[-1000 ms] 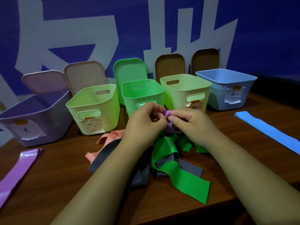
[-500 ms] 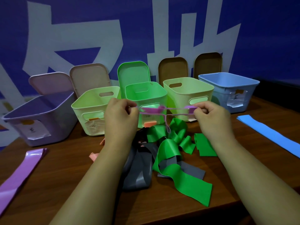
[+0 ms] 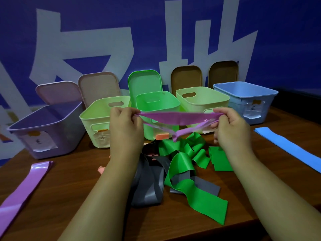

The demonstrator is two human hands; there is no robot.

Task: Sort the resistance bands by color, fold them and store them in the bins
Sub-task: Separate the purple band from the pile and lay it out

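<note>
A purple resistance band [image 3: 175, 118] is stretched level above the pile, my left hand [image 3: 124, 126] pinching its left end and my right hand [image 3: 229, 126] pinching its right end. Under it lies a tangle of green bands [image 3: 184, 164], grey bands [image 3: 149, 185] and a bit of peach band [image 3: 101, 169], partly hidden by my left forearm. Another purple band [image 3: 22, 188] lies flat at the left, a blue band [image 3: 288, 150] at the right. Behind stand the purple bin [image 3: 43, 129], pale green bin [image 3: 100, 119], green bin [image 3: 156, 105], yellow-green bin [image 3: 201, 100] and blue bin [image 3: 245, 100].
Five lids lean on the blue wall behind the bins: lilac [image 3: 57, 93], pinkish [image 3: 99, 86], green [image 3: 145, 82] and two brown [image 3: 186, 77]. The wooden table's front edge [image 3: 199, 228] runs close below the pile.
My hands have moved apart from the centre, drawing the bunched purple band out of the pile and stretching it wide and higher above the bands.
</note>
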